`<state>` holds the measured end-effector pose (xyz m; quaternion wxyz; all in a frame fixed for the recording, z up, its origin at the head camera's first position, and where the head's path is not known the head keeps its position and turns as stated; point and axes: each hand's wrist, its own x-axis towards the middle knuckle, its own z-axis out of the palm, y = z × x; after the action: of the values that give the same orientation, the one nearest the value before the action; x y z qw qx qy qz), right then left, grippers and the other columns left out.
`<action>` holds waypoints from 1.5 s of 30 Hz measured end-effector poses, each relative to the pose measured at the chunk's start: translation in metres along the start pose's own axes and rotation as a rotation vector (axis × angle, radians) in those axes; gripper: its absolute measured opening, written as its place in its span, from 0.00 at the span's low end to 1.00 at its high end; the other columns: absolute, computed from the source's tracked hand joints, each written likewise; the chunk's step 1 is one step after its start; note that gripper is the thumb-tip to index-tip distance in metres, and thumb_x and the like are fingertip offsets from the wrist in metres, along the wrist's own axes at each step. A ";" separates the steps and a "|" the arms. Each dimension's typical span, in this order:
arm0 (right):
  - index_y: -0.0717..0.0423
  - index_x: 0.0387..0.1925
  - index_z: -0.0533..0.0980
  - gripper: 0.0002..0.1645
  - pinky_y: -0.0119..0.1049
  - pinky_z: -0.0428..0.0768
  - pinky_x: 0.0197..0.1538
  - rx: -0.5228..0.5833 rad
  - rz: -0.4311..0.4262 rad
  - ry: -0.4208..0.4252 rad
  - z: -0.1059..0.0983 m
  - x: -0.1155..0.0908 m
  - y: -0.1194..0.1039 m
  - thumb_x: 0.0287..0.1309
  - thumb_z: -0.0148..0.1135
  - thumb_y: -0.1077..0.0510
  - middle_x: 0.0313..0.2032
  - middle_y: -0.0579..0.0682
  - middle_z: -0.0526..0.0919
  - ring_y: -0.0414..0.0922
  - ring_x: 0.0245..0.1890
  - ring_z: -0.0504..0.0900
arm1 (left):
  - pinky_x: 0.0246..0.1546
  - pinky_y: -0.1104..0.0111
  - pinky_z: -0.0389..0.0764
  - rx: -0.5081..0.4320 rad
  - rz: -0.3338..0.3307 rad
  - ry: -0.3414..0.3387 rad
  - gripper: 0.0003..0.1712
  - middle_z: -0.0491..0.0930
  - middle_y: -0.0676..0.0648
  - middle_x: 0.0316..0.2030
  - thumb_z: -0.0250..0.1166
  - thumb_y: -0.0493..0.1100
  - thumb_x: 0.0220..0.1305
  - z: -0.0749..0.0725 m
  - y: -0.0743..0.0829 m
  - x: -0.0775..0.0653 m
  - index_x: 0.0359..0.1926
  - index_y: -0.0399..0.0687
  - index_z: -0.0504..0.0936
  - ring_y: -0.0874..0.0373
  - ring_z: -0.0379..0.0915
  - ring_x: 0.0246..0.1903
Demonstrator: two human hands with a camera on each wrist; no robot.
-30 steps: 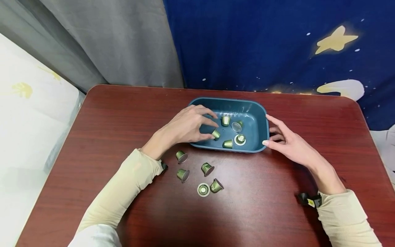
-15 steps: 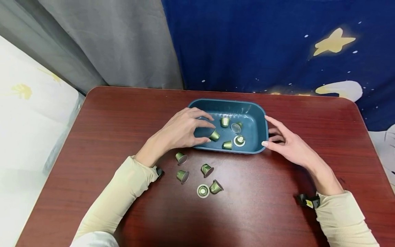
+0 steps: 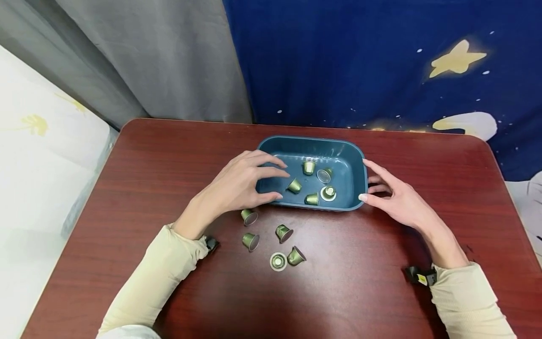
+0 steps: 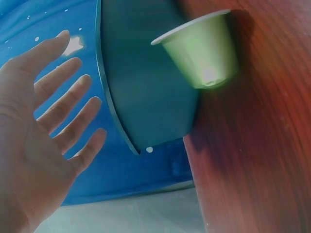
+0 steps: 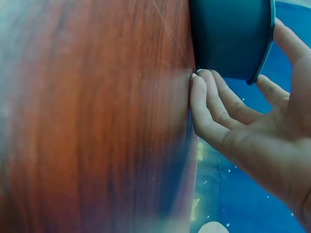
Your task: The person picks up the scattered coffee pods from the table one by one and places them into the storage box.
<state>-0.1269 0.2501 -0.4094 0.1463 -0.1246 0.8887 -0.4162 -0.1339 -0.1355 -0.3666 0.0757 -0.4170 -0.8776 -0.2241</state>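
Observation:
A dark teal plastic bin (image 3: 311,143) has several green coffee capsules in it, among them a tilted one (image 3: 294,186) nearest my left hand (image 3: 237,183). That hand hovers over the bin's left end, its fingers spread and holding nothing; the left wrist view shows its bare palm beside the bin wall (image 4: 141,73). My right hand (image 3: 395,197) rests fairly straight fingertips on the bin's right end, thumb at the near corner and index finger at the far one. The right wrist view shows its lower fingers by the bin's base. Several more capsules (image 3: 284,233) lie on the table.
The reddish-brown wooden table (image 3: 347,292) carries the bin near its back edge. Behind it hang a grey curtain (image 3: 182,56) and a blue curtain (image 3: 338,61) with stars. One loose capsule (image 3: 249,216) lies close under the left wrist.
My left hand has drawn back leftward and toward me, its fingertips moving away from the tilted capsule, which stays in the bin. The right hand keeps its place at the bin's end.

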 end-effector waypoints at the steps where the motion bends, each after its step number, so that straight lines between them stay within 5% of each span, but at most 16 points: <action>1: 0.24 0.74 0.55 0.47 0.30 0.77 0.51 0.002 -0.002 0.001 0.000 0.001 0.000 0.61 0.69 0.50 0.54 0.50 0.79 0.38 0.50 0.80 | 0.59 0.59 0.69 -0.004 -0.002 0.004 0.23 0.79 0.54 0.56 0.73 0.57 0.57 -0.001 0.000 -0.002 0.52 0.55 0.87 0.55 0.70 0.59; 21: 0.23 0.75 0.53 0.47 0.23 0.75 0.49 0.032 -0.010 -0.010 0.001 -0.001 0.002 0.63 0.67 0.53 0.53 0.51 0.80 0.37 0.47 0.82 | 0.57 0.62 0.70 -0.016 -0.033 0.037 0.24 0.79 0.55 0.56 0.74 0.56 0.57 -0.008 0.011 -0.031 0.54 0.57 0.86 0.58 0.70 0.57; 28: 0.23 0.76 0.49 0.48 0.26 0.79 0.44 0.017 -0.028 -0.062 -0.001 0.000 0.002 0.65 0.65 0.49 0.54 0.56 0.80 0.44 0.47 0.83 | 0.58 0.62 0.69 -0.034 -0.059 0.046 0.19 0.80 0.57 0.53 0.74 0.54 0.57 -0.012 0.013 -0.045 0.49 0.57 0.88 0.59 0.72 0.54; 45: 0.22 0.76 0.48 0.48 0.27 0.78 0.46 0.004 -0.009 -0.070 -0.002 -0.001 -0.001 0.65 0.65 0.49 0.53 0.54 0.80 0.43 0.47 0.83 | 0.57 0.62 0.69 -0.033 -0.108 0.038 0.16 0.81 0.58 0.51 0.74 0.54 0.56 -0.012 0.014 -0.063 0.46 0.60 0.88 0.60 0.74 0.52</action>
<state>-0.1265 0.2517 -0.4073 0.1754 -0.1429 0.8818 -0.4139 -0.0838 -0.1775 -0.3716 0.0734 -0.3656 -0.8935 -0.2502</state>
